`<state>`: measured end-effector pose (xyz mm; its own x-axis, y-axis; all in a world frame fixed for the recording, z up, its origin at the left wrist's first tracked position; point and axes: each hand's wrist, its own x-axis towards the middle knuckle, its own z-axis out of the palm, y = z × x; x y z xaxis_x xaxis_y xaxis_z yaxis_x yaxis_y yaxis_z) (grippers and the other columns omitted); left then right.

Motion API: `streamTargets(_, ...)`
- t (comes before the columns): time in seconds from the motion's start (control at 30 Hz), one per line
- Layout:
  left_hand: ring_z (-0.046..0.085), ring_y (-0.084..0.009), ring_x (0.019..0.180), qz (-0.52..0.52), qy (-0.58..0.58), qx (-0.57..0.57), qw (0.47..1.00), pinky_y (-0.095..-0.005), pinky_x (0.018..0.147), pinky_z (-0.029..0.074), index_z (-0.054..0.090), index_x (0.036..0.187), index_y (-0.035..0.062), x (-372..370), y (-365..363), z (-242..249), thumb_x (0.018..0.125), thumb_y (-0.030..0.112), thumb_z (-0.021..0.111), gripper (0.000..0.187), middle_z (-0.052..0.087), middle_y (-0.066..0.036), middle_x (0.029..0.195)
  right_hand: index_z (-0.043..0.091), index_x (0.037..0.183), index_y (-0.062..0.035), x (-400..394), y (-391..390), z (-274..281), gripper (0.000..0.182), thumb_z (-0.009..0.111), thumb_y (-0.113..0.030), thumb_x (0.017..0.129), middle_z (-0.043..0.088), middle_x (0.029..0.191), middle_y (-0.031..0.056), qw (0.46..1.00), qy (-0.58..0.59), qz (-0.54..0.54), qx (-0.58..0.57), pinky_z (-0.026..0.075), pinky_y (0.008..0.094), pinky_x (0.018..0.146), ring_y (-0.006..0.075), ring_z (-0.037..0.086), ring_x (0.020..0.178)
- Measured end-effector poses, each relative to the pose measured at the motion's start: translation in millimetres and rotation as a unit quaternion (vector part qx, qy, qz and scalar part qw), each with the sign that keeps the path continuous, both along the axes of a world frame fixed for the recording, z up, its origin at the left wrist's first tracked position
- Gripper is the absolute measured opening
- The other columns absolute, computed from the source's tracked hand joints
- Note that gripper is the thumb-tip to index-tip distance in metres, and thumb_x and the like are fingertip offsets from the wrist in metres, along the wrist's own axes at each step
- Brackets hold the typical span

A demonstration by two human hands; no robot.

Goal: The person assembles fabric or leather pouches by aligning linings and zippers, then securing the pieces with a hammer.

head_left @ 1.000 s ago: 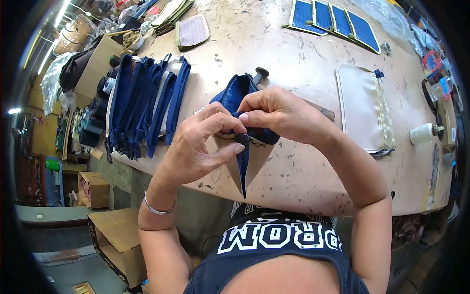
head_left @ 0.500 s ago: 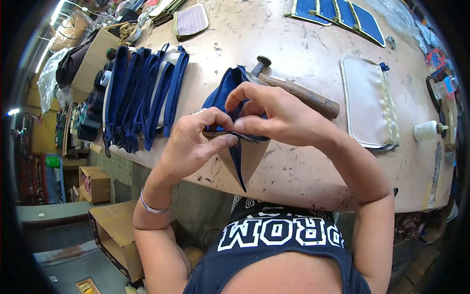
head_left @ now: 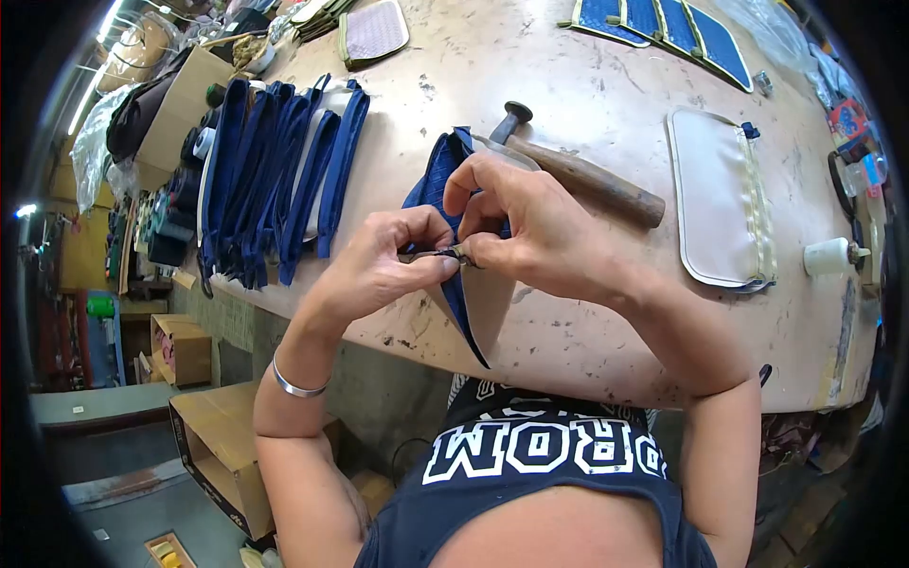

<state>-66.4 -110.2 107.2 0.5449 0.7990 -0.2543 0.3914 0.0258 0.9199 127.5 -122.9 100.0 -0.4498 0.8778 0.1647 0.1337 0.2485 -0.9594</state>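
A blue quilted fabric piece (head_left: 437, 180) with a beige backing (head_left: 490, 308) hangs folded over the table's front edge. My left hand (head_left: 383, 256) is closed, with thumb and index finger pinching the fabric's upper edge. Opposite it, my right hand (head_left: 535, 227) pinches a small dark metallic piece (head_left: 456, 254) at that same edge; it looks like a zipper slider, though the fingers partly cover it. Just beyond the right hand lies a hammer (head_left: 587, 182) with a wooden handle. A pale pointed blade (head_left: 507, 151) beside it is partly hidden by the knuckles.
Several blue strips (head_left: 275, 180) lie in a row at left, near spools of thread (head_left: 175, 227). At right are a clear-fronted pouch (head_left: 717, 204) with a zipper and a white bottle (head_left: 827, 256). Blue panels (head_left: 663, 38) lie at the back; a cardboard box (head_left: 222, 445) stands below left.
The right fingers have shifted slightly lower, and the small metallic piece now shows between the fingertips. The fabric's lower tip has swung a little to the right.
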Motion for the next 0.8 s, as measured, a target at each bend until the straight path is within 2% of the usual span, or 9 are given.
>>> streamTargets(0.03,0.047,-0.006,0.064,-0.004,-0.002,0.017,1.0,-0.0232,0.058,0.039,0.055,0.074,0.0008,0.0,0.7,-3.2,0.073,0.011,0.067,0.016,0.054,0.0,0.067,0.05,0.093,0.0039,-0.6,0.0,-2.0,0.021,0.052,0.0,0.072,0.06,0.073,0.0137,1.0,-0.003,0.001,-0.004,0.047,0.0318,0.066,0.0215,0.06,0.07)
streamTargets(0.1,0.049,-0.0092,0.061,-0.008,0.06,0.159,0.985,-0.0249,0.058,0.04,0.053,0.071,0.0013,5.5,-4.3,1.6,0.07,0.008,0.066,0.014,0.054,-0.003,0.065,0.049,0.095,0.0014,-1.0,-0.2,-7.9,0.022,0.055,0.001,0.074,0.058,0.076,0.0054,1.0,-0.009,0.003,-0.012,0.045,0.0272,0.07,0.0116,0.054,0.074)
streamTargets(0.2,0.052,-0.0156,0.059,-0.003,0.111,0.324,0.939,-0.0278,0.059,0.041,0.052,0.07,0.0019,8.4,-11.2,4.2,0.066,0.005,0.065,0.014,0.054,-0.007,0.063,0.051,0.092,0.002,3.4,3.6,-8.8,0.02,0.056,0.001,0.074,0.057,0.076,0.0059,0.999,-0.006,0.05,0.017,0.045,0.0276,0.07,0.011,0.054,0.074)
streamTargets(0.33,0.056,-0.022,0.06,-0.006,0.149,0.459,0.876,-0.0307,0.06,0.044,0.052,0.07,0.0015,9.0,-16.5,6.0,0.063,0.002,0.065,0.015,0.055,-0.007,0.063,0.051,0.09,0.0004,0.8,0.3,-4.5,0.02,0.058,-0.001,0.071,0.058,0.076,0.0099,0.995,-0.058,0.025,0.077,0.046,0.0299,0.069,0.0187,0.059,0.074)
streamTargets(0.43,0.057,-0.0204,0.061,0.005,0.122,0.47,0.874,-0.0287,0.063,0.045,0.053,0.073,0.001,10.8,-18.9,2.4,0.063,0.001,0.066,0.016,0.056,-0.009,0.063,0.051,0.088,-0.0024,-6.7,-8.1,-7.8,0.021,0.059,-0.005,0.069,0.059,0.078,0.0134,0.979,-0.1,-0.041,0.174,0.045,0.0348,0.069,0.0296,0.06,0.076)
streamTargets(0.53,0.057,-0.016,0.063,0.036,0.076,0.342,0.936,-0.0267,0.067,0.044,0.055,0.077,0.0005,10.3,-19.9,1.8,0.068,0.001,0.066,0.014,0.057,-0.007,0.066,0.051,0.089,-0.0034,-10.1,-9.6,-12.9,0.022,0.059,-0.004,0.069,0.06,0.077,0.0119,0.96,-0.123,-0.062,0.242,0.044,0.035,0.07,0.0283,0.06,0.075)
streamTargets(0.63,0.054,-0.0125,0.066,0.02,0.007,0.24,0.971,-0.0249,0.067,0.044,0.057,0.082,-0.0001,0.1,-14.2,2.8,0.073,0.001,0.065,0.012,0.058,-0.006,0.071,0.051,0.09,-0.0045,-11.2,-9.5,-14.8,0.023,0.058,-0.004,0.068,0.06,0.077,0.0103,0.966,-0.126,-0.068,0.214,0.043,0.0335,0.072,0.026,0.06,0.074)
streamTargets(0.73,0.051,-0.0115,0.068,0.015,-0.055,0.154,0.986,-0.0232,0.066,0.043,0.058,0.085,-0.0009,-7.4,-10.0,-3.1,0.074,0.0,0.064,0.013,0.057,-0.004,0.075,0.051,0.091,-0.0056,-8.7,-2.5,-14.5,0.023,0.058,-0.004,0.069,0.06,0.077,0.0087,0.988,-0.081,-0.027,0.127,0.041,0.0321,0.073,0.0242,0.059,0.072)
streamTargets(0.8,0.053,-0.0116,0.069,0.01,-0.036,0.181,0.983,-0.0233,0.066,0.043,0.058,0.086,-0.0012,-5.8,-9.9,-3.6,0.074,0.0,0.065,0.015,0.058,-0.005,0.077,0.05,0.088,-0.0051,-9.3,-2.7,-14.4,0.02,0.056,-0.006,0.069,0.06,0.072,0.0098,0.975,-0.116,-0.047,0.183,0.04,0.0354,0.071,0.0273,0.059,0.067)
